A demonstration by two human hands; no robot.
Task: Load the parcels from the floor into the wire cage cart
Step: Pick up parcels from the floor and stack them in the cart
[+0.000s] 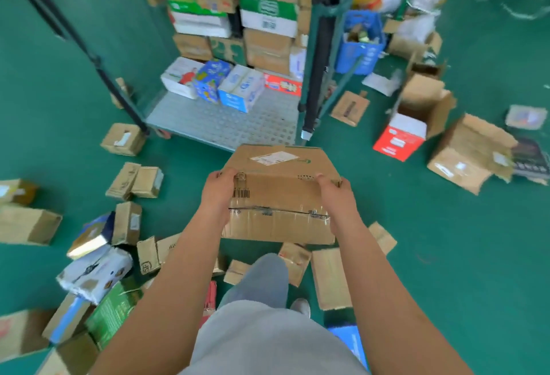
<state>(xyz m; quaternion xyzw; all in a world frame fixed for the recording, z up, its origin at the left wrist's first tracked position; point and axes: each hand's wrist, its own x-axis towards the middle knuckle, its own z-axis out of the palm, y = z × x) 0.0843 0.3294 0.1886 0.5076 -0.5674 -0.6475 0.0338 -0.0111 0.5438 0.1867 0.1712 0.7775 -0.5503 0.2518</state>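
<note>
- The cardboard parcel (278, 196) is being carried in front of the person's body, off the floor, with its long axis running left to right across the view.
- The left hand (220, 193) is gripping the left end of the parcel; its fingers are curling over the upper left edge, and the thumb side is lying on the near face.
- The right hand (334, 196) is gripping the right end in the same way, fingers bent over the upper right corner. Both hands are equally near to the parcel, one at each end.
- The wire cage cart (226, 124) is standing straight ahead of the parcel, its open side facing the person. The far edge of the parcel is appearing just before the front rim of the cart's perforated floor.
- The free space on this floor is lying in front of the row of coloured boxes (226, 86), so I judge that the coming move is forward and down, keeping the long axis parallel to the rim.
- Many other parcels (134, 181) are lying on the green floor around the feet.
</note>
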